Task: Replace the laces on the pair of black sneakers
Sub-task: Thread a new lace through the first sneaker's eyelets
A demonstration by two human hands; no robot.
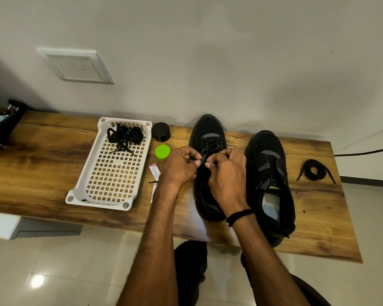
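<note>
Looking down in the head view, two black sneakers are seen on the counter [318, 217], toes toward 12 o'clock and heels toward 6. The left sneaker [208, 129] is being worked on. The right sneaker [272, 173] is set just beside it at 3 o'clock, its eyelets seemingly bare.

The left grip [179, 170] and the right grip [228, 175] are both closed with fingers curled over the throat of the left sneaker. A black lace [203, 159] is pinched by each between thumb and fingertips. Crossings of that lace are seen just toward 12 o'clock of the grips; the eyelets toward 6 o'clock are hidden under the hands. Whether this lace is old or new cannot be told.

The pinched lace is held on the sneaker's midline, directly between the two grips, and the sneaker's long axis runs from 12 to 6. Neither grip is nearer, so one strand is judged to fall to each. The next crossing is judged to lie toward 6.

A coiled lace [313, 171] is laid at 3 o'clock of the right sneaker, well apart from both grips, with the right one nearer. More laces [125, 135] are heaped at the 12 o'clock end of a tray [75, 191] at 9 o'clock.
</note>
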